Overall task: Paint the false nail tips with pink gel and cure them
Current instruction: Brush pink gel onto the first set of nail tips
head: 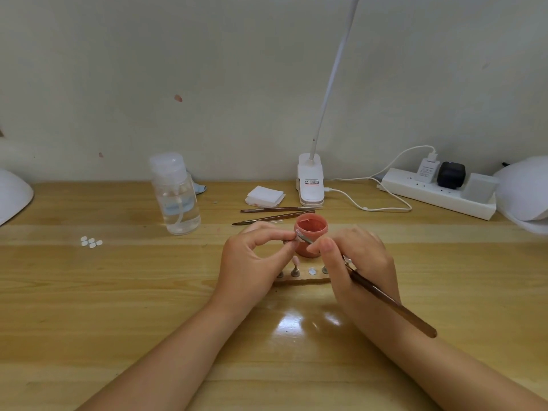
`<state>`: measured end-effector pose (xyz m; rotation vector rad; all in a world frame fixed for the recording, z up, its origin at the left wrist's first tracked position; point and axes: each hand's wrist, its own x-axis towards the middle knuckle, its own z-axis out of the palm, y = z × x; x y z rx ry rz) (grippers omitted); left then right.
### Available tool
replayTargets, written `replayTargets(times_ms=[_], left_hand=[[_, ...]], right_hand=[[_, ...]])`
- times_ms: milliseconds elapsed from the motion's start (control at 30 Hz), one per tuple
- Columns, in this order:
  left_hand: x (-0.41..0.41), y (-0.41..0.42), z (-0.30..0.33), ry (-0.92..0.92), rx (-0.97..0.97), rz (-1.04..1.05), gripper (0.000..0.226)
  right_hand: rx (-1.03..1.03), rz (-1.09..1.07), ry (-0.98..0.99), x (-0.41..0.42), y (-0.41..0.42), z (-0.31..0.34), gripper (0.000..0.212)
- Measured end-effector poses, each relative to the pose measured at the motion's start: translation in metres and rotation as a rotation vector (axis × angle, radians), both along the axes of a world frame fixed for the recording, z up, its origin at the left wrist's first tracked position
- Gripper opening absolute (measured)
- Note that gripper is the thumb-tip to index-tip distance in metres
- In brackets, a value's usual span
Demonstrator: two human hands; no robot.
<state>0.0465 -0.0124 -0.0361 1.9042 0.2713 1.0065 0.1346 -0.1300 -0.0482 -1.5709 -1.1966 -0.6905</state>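
Head view: left hand [252, 259] pinching nail tip [299, 234] just before pink jar [311, 232], right hand [353, 259] gripping brush [385, 298], bristles touching tip at left fingertips, in front of jar.

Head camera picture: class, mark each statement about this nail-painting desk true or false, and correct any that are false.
1. The pink gel jar stands open, behind the hands. True.
2. The right hand holds a brush. True.
3. The clear bottle lies on its side. False: it stands upright, left of the jar.
4. The left hand rests flat on the table. False: its fingertips pinch a small piece at the brush tip.
5. Two spare brushes lie behind the jar. True.
6. The loose white nail tips sit right of the jar. False: they lie far to the left.
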Motion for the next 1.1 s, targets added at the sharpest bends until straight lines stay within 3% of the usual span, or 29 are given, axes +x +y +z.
replayTargets(times_ms=[100,333,500,733,933,1100], left_hand=[[0.0003,0.0004,-0.0006,0.0,-0.002,0.002,0.027],[0.0008,0.0013,-0.0012,0.004,-0.006,-0.02,0.015],[0.0009,0.0014,-0.0008,-0.006,-0.013,-0.031,0.018],[0.0014,0.0019,-0.0014,-0.003,0.011,-0.029,0.018],[0.0015,0.0007,-0.0006,-0.022,0.003,-0.028,0.021],[0.0014,0.0008,-0.0008,-0.006,-0.02,-0.035,0.015]], right_hand=[[0.033,0.033,0.036,0.0015,-0.0053,-0.0008,0.047],[0.014,0.006,0.015,-0.0003,0.0008,0.0013,0.031],[0.046,0.059,0.057,0.0011,-0.0065,-0.0005,0.052],[0.028,0.01,0.015,-0.0013,0.0021,0.0014,0.033],[0.058,0.082,0.076,0.0008,-0.0069,0.0002,0.05],[0.026,0.03,0.059,-0.0017,0.0001,0.0015,0.033]])
